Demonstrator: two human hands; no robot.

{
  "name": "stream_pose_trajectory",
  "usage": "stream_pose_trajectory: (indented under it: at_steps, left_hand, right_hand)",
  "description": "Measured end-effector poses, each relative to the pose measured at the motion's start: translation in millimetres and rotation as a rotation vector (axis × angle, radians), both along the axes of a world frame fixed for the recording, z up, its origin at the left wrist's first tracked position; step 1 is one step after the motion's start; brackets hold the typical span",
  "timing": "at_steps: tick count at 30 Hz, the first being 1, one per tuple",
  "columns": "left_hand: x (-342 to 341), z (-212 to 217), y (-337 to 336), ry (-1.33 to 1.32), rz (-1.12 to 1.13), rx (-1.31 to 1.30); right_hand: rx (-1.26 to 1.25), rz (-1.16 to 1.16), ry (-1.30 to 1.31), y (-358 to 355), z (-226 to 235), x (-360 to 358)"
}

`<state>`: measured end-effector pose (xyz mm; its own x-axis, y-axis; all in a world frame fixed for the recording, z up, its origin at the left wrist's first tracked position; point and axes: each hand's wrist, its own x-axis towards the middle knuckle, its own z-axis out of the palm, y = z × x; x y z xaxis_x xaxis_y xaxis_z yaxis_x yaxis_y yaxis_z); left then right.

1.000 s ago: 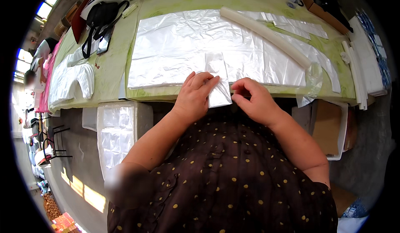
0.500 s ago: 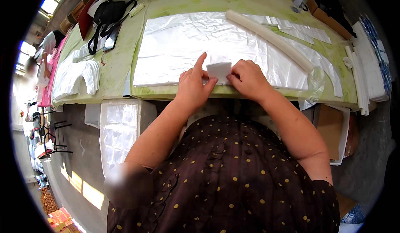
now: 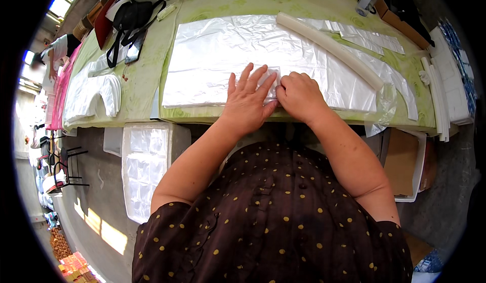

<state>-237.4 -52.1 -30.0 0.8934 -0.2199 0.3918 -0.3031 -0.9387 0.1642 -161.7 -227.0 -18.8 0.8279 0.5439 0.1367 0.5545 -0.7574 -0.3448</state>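
My left hand [image 3: 248, 101] lies palm down with its fingers spread, pressing on a small folded white sheet [image 3: 277, 79]. Most of that folded sheet is hidden under the left hand. Close beside it, my right hand [image 3: 302, 97] is curled, its thumb and fingertips pinched at the sheet's right edge. Both hands rest over a broad stack of thin, shiny white plastic sheets [image 3: 212, 55] near the table's front edge.
A pale roll [image 3: 329, 50] lies diagonally over the stack on a green-patterned table cover [image 3: 233, 5]. A black bag [image 3: 132, 16], a phone [image 3: 134, 50] and cut white plastic [image 3: 93, 93] lie left. A bottle [image 3: 368, 0] stands far right. Below left is a white bin [image 3: 169, 146].
The folded white sheet was held upright between both hands and is now laid down flat. My left hand has moved right and spread over it. My right hand remains at its right edge.
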Motion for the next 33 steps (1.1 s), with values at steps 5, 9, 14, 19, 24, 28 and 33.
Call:
stream_pose_trajectory:
  at_steps: [5,9,14,19,24,28,33]
  left_hand:
    - [6.2,0.5,-1.1,0.176,0.023,0.029]
    - [-11.2,3.0,-0.4,0.047,-0.041,-0.143]
    - [-85.6,-15.8,-17.4,0.469,-0.039,-1.033]
    - [-88.8,-34.3,-14.2,0.966,0.256,-2.095]
    - [-79.0,-35.4,-27.5,0.803,0.207,-2.224]
    - [-85.6,-32.2,-36.2,0.759,0.211,-2.165]
    - [-83.1,-16.6,-29.4,0.629,0.253,-2.259]
  right_hand:
    - [0.088,-0.069,0.075,3.3,8.9,-1.8]
    - [0.029,-0.008,0.099,4.2,12.4,4.6]
    - [-0.057,-0.011,0.242,9.6,33.1,9.5]
    - [-0.050,0.122,0.089,-4.7,24.5,-25.5]
    - [0.390,0.203,0.189,-27.3,10.0,-78.9]
    - [0.765,0.014,0.713,-29.3,2.0,-88.7]
    - [0.954,-0.042,0.665,-27.9,-14.4,-83.8]
